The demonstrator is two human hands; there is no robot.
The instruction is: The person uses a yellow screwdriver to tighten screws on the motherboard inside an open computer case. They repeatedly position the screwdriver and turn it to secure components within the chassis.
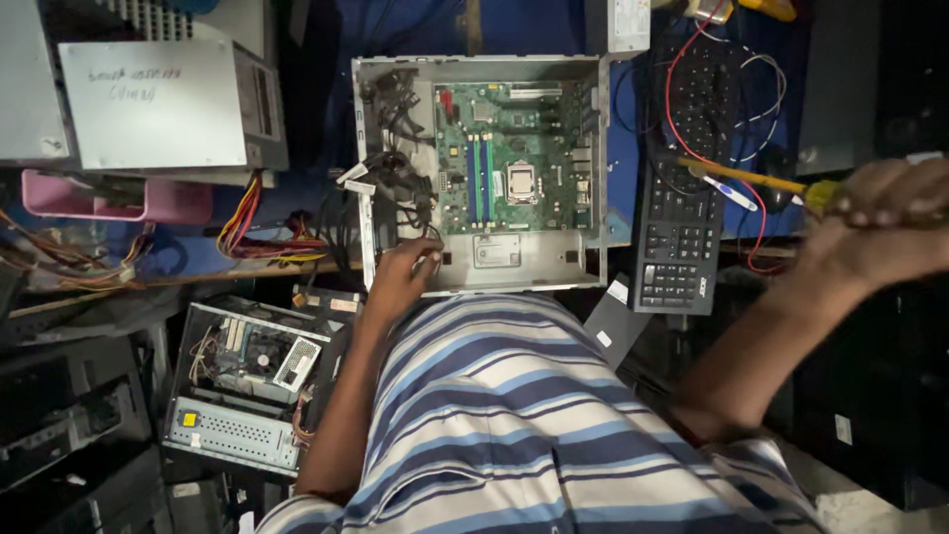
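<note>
Head view: left hand [400, 277] fingers curled on the open computer case [481, 168] near edge. Right hand [880, 222], right of the case, is clenched around a yellow screwdriver [751, 180]; its tip could snag the red wire [682, 109].

My left hand [400, 277] reaches forward, fingers curled down; my right hand [885, 222], arm extended sideways, is clenched in a fist.

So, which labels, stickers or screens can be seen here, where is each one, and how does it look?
No screens in view.
Paper sheet: upper left, on a grey computer case; white rectangle with faint handwriting.
Small label: inside the open computer case, below the green motherboard; pale rectangle.
White sticker: on a dark flat piece beside the black keyboard.
</note>
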